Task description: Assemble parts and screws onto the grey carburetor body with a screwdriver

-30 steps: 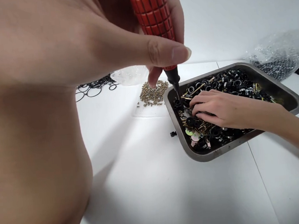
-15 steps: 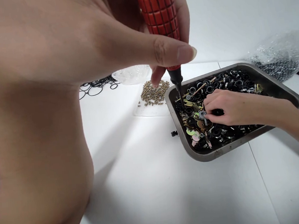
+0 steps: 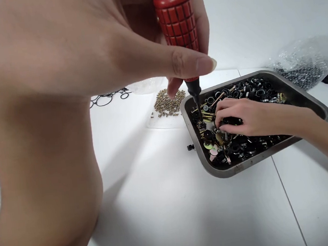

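White table (image 3: 165, 200) fills view. Left hand (image 3: 93, 56), close to cam at 10 o'clock, is clenched round the red screwdriver (image 3: 179, 28); long axis near vertical, tip pointing down to 6 into metal tray (image 3: 229, 169) at 3 o'clock. Right hand (image 3: 247, 117) pinches a black part (image 3: 232, 121) just right of tip. Brass screws (image 3: 169, 102) and o-rings (image 3: 107, 97) lie beyond.

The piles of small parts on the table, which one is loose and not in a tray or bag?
The brass screws, heaped bare on the table left of the tray. The black and brass parts lie in that tray; the grey ones are in a clear bag.
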`<state>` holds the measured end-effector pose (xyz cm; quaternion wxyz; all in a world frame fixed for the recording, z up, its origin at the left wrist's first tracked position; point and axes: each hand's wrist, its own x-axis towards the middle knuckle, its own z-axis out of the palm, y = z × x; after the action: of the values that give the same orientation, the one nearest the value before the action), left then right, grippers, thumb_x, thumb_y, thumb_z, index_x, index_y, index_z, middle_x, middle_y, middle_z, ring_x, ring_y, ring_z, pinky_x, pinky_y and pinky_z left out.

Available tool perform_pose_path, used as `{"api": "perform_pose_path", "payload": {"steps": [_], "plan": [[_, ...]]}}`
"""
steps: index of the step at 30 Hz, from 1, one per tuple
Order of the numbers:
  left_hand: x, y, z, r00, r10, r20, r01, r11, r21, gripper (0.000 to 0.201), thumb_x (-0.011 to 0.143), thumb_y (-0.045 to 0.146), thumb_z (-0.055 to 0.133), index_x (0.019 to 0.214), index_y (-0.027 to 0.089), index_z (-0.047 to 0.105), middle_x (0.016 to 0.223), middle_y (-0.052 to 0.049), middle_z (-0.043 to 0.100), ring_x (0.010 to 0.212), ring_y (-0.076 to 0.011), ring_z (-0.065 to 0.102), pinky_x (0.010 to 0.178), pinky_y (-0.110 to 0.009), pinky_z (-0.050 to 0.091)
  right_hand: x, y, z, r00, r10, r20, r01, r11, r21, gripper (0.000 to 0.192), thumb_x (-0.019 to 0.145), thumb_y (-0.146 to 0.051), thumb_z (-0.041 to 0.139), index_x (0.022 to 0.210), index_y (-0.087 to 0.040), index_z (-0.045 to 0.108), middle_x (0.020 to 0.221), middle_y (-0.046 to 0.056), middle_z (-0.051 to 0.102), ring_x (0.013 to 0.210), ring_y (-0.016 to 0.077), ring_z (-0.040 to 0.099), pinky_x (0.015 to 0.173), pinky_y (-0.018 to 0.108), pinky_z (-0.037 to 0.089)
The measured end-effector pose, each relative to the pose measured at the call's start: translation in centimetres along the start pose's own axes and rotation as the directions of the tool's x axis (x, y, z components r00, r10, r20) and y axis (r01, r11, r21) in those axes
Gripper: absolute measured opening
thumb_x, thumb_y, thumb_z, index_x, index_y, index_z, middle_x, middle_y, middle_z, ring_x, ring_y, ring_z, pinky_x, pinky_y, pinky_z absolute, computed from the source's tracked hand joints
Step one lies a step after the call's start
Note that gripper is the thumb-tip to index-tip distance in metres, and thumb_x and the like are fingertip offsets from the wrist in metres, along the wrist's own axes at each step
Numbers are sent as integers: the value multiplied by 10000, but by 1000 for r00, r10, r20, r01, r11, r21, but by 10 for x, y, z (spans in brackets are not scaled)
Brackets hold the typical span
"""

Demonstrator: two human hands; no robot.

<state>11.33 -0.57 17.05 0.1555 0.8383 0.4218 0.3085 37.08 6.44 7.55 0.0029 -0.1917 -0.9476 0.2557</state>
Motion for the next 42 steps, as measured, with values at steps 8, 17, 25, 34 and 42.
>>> {"api": "perform_pose_path", "payload": {"steps": [8,17,25,34,42], "plan": [[0,6,3,989,96,-115,-88,993,78,352,781,337,804,908,29,689,801,54,649,711,-73,701,658,-161,499,-3,-4,-6,995,92,23,-93,996,18,378,1018,-450,484,768,-214,640,891,62,665,746,194,588,738,381,467],[-8,15,-2,983,113,-142,-105,993,58,482,948,439,504,907,-7,681,813,-2,656,696,-45,669,638,-167,485,28,-9,18,979,-82,-187,65,993,-93,275,968,-267,517,1220,-208,611,1336,136,600,1250,307,560,1075,490,445],[-2,19,-6,992,52,-117,-49,998,32,297,795,361,797,832,84,696,654,60,610,632,-44,657,594,-139,462,57,-7,17,989,-129,-70,122,988,-95,174,878,-99,520,945,-200,645,1083,91,662,1026,251,635,935,425,502],[14,13,7,998,-49,27,50,999,-21,116,782,48,781,736,95,686,547,62,596,496,-66,629,435,-148,455,36,-1,9,946,-127,-298,108,991,-79,185,922,-162,507,887,-230,675,965,69,673,1008,258,588,919,444,483],[21,9,16,981,-144,127,146,989,-5,106,824,101,764,764,71,682,567,49,609,479,-44,603,436,-132,458,34,-1,12,949,-13,-316,-19,995,-98,237,900,-124,472,921,-220,688,1096,111,625,1150,305,512,1009,495,433]]}}
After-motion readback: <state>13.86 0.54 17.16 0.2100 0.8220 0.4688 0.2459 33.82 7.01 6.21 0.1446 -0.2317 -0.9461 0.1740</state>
